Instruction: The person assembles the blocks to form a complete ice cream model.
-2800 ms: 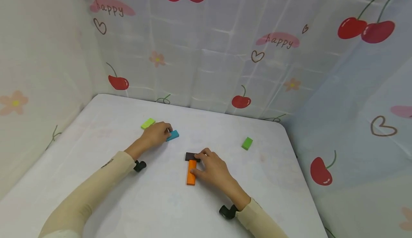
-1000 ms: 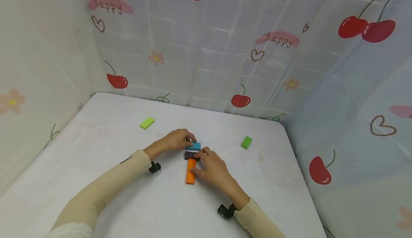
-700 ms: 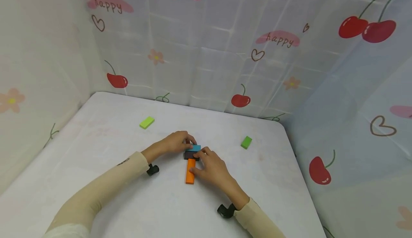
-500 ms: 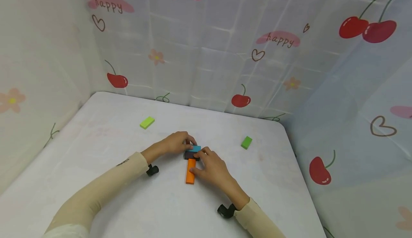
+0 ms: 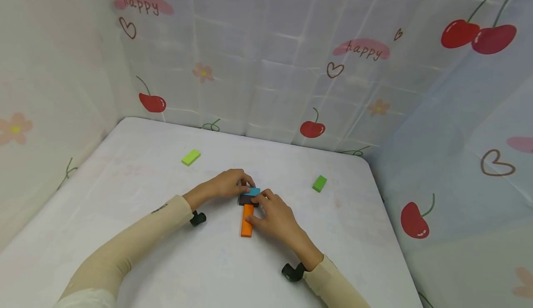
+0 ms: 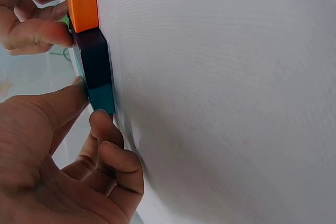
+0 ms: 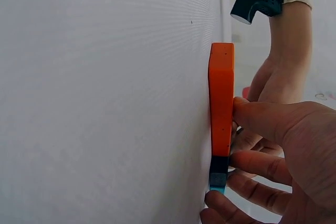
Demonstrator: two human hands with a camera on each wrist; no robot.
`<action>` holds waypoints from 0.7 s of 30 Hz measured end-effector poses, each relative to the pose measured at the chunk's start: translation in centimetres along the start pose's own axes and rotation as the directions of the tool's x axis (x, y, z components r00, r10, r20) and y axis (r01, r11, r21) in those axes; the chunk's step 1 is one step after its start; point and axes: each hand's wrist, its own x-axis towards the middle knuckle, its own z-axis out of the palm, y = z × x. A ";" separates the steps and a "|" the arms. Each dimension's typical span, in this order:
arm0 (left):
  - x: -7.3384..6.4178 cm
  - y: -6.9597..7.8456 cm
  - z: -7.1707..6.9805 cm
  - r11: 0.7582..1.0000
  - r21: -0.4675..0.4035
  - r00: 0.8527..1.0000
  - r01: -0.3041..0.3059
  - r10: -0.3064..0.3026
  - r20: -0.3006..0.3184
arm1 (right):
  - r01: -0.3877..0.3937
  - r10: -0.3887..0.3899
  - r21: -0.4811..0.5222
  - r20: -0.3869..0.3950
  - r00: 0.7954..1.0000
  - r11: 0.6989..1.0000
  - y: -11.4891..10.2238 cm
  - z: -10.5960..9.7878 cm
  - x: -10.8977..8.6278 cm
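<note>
Clock positions are read in the head view, with the black block taken as dial centre. The blue block is pinched narrowly between thumb and fingertips of the left hand; its near long edge is set against the black block's far long edge, at 12 o'clock. The orange block is laid lengthwise toward 6 o'clock, one end touching the black block's near edge. Orange and black are touched from the 3 o'clock side by the right hand, its thumb and fingers moderately spread. A lime block is seen well apart at 10 o'clock, a green block well apart between 2 and 3. The table's far edge is bordered by a printed sheet, a broad strip of surface being left before it. Toward 8 o'clock, room is crossed by the left sleeve.
</note>
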 end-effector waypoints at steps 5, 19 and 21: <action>0.0 0.2 0.0 1.000 -0.003 1.000 0.001 -0.001 0.000 | -0.004 0.004 0.012 0.003 1.000 1.000 0.0 -0.1 0.0; 0.0 0.4 -0.1 1.000 -0.004 1.000 0.018 -0.018 0.007 | 0.046 -0.046 -0.008 -0.009 0.999 0.999 0.1 -0.1 0.1; 0.0 0.4 -0.1 1.000 0.005 1.000 0.002 -0.002 0.003 | 0.064 -0.064 -0.011 -0.013 0.998 0.998 0.2 -0.2 0.0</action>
